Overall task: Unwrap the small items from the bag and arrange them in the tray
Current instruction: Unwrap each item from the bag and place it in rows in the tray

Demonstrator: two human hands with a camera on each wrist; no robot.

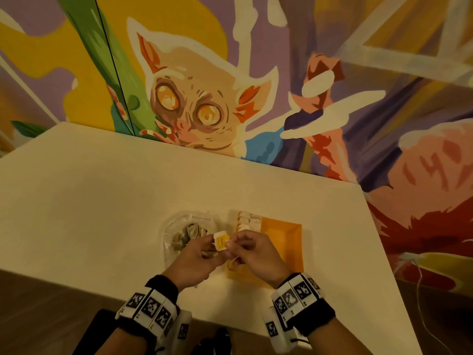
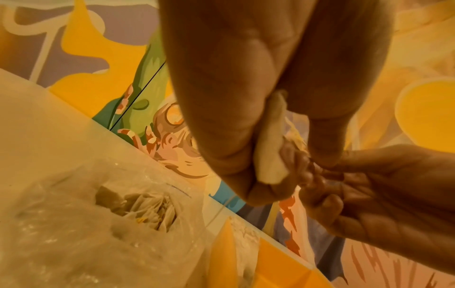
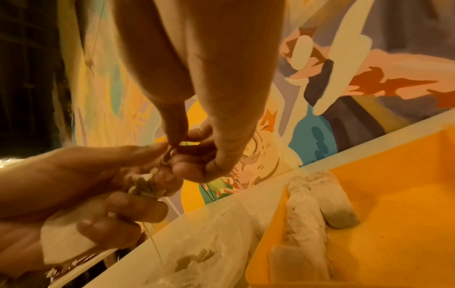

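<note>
Both my hands are up over the white table point(image 1: 102, 201), meeting in the middle. My left hand point(image 1: 197, 260) pinches a small white and yellow packet point(image 1: 221, 241) from the left, and my right hand point(image 1: 256, 252) pinches its right edge with curled fingers. Just beyond my left hand lies the clear plastic bag point(image 1: 176, 231) with crumpled pale pieces inside. Beside it to the right sits the orange tray point(image 1: 284, 239), with a row of pale small items point(image 1: 248, 221) lined along its left side. Marker-patterned bands wrap both my wrists. A painted mural point(image 1: 204, 98) fills the wall beyond.
</note>
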